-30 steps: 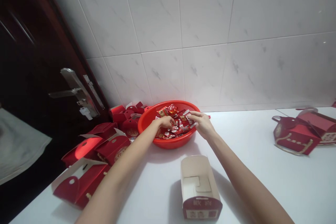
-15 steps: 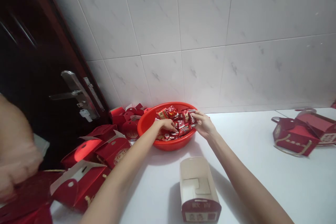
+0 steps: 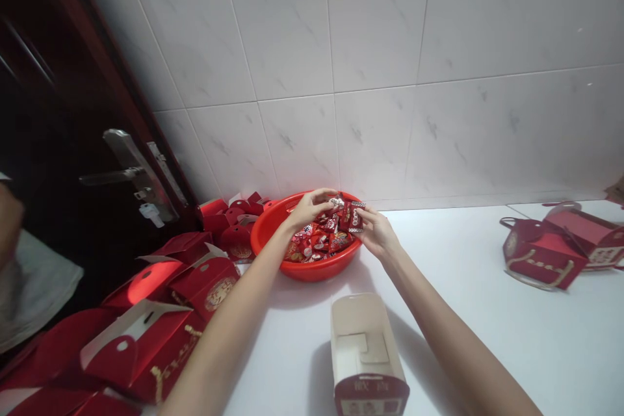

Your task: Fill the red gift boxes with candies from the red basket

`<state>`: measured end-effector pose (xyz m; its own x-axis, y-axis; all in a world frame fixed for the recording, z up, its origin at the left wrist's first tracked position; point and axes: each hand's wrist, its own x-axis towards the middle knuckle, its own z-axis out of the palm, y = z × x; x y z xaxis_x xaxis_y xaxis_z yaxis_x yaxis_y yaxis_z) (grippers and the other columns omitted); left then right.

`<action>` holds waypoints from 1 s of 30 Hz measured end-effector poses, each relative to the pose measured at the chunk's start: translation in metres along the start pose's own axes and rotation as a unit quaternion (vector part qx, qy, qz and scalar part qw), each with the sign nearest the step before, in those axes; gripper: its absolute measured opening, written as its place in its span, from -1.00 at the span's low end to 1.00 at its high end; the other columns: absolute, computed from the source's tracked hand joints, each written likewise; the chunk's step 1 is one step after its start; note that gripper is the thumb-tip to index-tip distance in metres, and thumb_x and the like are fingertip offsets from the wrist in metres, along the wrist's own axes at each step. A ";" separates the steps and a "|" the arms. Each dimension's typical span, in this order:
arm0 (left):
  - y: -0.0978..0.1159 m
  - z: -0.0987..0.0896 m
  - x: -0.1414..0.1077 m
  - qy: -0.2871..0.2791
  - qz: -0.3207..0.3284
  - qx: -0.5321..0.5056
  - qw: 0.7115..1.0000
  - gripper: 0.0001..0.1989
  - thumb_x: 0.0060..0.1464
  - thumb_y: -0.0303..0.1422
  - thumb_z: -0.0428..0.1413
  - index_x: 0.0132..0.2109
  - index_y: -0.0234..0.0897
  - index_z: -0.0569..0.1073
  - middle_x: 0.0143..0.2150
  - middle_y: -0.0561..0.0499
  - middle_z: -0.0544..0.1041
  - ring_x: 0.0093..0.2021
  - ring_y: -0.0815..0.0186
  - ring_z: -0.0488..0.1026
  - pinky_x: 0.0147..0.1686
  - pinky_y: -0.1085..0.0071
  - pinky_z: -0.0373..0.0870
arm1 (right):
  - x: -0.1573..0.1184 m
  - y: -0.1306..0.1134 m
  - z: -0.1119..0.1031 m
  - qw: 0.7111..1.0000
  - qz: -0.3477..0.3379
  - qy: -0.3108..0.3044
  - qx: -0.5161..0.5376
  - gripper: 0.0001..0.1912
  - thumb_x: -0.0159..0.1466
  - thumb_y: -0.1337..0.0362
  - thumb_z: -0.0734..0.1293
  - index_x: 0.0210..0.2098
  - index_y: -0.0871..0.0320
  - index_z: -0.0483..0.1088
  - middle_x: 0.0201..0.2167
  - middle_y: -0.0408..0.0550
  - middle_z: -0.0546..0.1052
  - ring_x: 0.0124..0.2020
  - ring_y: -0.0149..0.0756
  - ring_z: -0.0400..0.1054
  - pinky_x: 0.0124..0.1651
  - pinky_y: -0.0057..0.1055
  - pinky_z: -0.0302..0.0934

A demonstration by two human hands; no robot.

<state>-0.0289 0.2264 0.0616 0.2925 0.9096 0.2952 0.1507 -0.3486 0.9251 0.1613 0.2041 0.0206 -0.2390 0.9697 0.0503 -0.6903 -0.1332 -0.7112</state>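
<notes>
A red plastic basket (image 3: 263,237) stands against the wall, filled with red-wrapped sweets (image 3: 316,247). Over its back part my left hand (image 3: 312,209) is closed, thumb and fingers pinching a small red-and-white wrapped sweet (image 3: 336,203). At the basket's right rim my right hand (image 3: 376,233) grips dark red candy packets (image 3: 355,216); how many is unclear. Both hands are close together. Nearer to me, an open red-and-cream carton (image 3: 361,312) rests on the white table, with only its folded bottom flaps visible inside.
Several red gift boxes (image 3: 141,344) crowd the table's left side. Two more boxes (image 3: 546,253) with rope handles stand at the right. Behind rises a tiled wall (image 3: 380,26); a dark door (image 3: 43,110) with a metal handle is at left. Another person's arm (image 3: 7,221) shows at the left edge.
My left hand has risen from the sweets toward the back of the basket and now pinches a sweet beside my right hand. The other person's hand has moved away from the boxes at left.
</notes>
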 end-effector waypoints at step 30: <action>-0.073 -0.020 0.022 -0.138 -0.199 0.451 0.859 -0.50 -0.48 -0.62 0.18 -0.26 -0.18 0.63 -0.22 -0.06 0.65 -0.17 0.08 0.53 -0.21 0.38 0.39 | 0.003 0.007 -0.003 1.000 -0.014 -0.013 0.023 -0.84 0.06 0.37 0.47 -0.40 0.08 0.43 -0.39 -0.15 0.61 -0.36 -0.26 0.50 -0.22 -0.29 0.42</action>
<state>-0.0524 0.2766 0.0050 0.2412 0.9528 -0.1846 0.9249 -0.1681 0.3412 0.1571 0.2067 0.0137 -0.2368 0.9676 0.0878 -0.7272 -0.1166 -0.6764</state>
